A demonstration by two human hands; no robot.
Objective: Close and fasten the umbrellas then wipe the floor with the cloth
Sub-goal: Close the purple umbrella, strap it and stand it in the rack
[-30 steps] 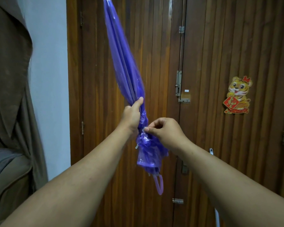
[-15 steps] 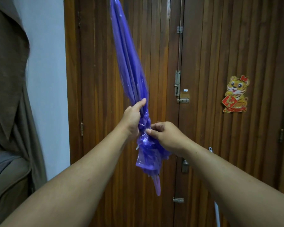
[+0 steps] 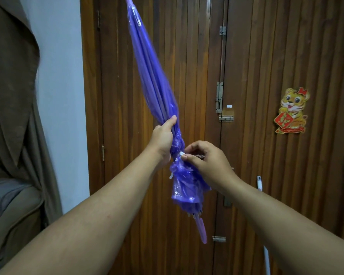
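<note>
Curtain: a brown curtain (image 3: 10, 100) hangs at the far left, over a grey-covered seat (image 3: 10, 203).
Wall: a pale strip of wall (image 3: 64, 80) stands between the curtain and the wooden doors (image 3: 197, 56).
Left hand: the left hand (image 3: 163, 139) is wrapped around the folded canopy, thumb up along it.
Umbrella: the purple umbrella (image 3: 153, 76) is held up before the doors, tip high and leaning left, handle low.
Right hand: the right hand (image 3: 205, 161) pinches at a small white piece, maybe the strap's fastener, just below the left hand.
Doors: metal bolts (image 3: 219, 98) sit along the middle seam.
Sticker: a tiger sticker (image 3: 291, 112) is on the right door.
</note>
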